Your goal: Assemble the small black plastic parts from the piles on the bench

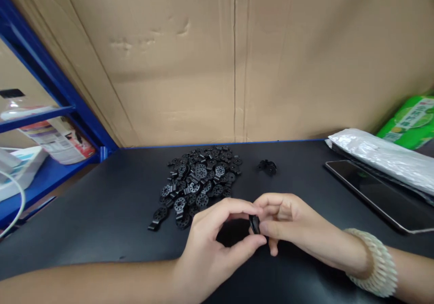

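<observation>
A small black plastic part (254, 224) is pinched between the fingertips of both hands just above the black tabletop (101, 213). My left hand (217, 240) grips it with thumb and forefinger from the left. My right hand (288, 225), with a pale coiled band on the wrist, holds it from the right. Behind the hands lies a pile of several similar black round perforated parts (200, 182). Apart from the pile, to its right, sits a lone black piece (267, 166).
A cardboard wall (217, 59) backs the table. A dark phone or tablet (376, 193) and a silvery plastic bag (383, 157) lie at the right, with a green package (412, 121) behind. Blue shelving (50, 109) with boxes stands at the left.
</observation>
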The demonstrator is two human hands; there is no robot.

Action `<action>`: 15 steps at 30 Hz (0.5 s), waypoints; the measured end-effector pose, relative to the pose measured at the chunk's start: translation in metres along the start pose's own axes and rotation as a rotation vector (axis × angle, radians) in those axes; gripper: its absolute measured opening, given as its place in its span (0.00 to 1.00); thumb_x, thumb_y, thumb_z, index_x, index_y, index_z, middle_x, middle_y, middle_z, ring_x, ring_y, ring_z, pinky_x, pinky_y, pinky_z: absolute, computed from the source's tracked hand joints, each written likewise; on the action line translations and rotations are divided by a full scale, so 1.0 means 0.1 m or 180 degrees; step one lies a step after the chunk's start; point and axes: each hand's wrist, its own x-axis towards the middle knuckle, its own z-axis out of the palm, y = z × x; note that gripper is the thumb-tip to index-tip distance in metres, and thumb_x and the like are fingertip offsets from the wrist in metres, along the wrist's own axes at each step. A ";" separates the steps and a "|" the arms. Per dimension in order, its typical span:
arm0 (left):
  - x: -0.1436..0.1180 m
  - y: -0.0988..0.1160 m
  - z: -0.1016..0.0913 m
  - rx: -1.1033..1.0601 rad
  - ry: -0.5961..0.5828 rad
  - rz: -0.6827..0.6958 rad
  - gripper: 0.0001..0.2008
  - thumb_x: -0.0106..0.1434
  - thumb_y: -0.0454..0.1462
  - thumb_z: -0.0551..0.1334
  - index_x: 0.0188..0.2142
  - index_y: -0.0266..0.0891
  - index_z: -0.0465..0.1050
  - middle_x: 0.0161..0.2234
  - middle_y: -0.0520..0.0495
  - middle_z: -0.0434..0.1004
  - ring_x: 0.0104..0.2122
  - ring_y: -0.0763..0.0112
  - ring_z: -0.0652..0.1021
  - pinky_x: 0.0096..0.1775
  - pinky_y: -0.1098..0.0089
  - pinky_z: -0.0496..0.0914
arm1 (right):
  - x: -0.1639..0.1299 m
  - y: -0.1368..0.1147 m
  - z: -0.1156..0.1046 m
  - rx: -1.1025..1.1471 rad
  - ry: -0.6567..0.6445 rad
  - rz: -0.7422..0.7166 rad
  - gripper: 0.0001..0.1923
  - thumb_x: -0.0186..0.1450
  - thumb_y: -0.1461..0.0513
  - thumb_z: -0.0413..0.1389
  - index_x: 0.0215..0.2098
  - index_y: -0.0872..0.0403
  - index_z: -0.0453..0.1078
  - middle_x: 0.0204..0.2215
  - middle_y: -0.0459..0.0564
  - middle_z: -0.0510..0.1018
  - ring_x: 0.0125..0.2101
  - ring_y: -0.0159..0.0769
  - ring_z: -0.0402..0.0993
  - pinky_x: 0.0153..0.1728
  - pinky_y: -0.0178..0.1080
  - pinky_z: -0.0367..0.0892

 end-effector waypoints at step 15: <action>0.05 -0.03 0.02 -0.0253 -0.0117 -0.0083 0.12 0.53 0.24 0.68 0.36 0.36 0.80 0.35 0.44 0.82 0.33 0.67 0.82 0.34 0.72 0.78 | -0.01 -0.08 0.03 0.0266 -0.0733 0.0264 0.13 0.66 0.57 0.57 0.44 0.59 0.71 0.31 0.48 0.73 0.32 0.32 0.75 0.36 0.37 0.73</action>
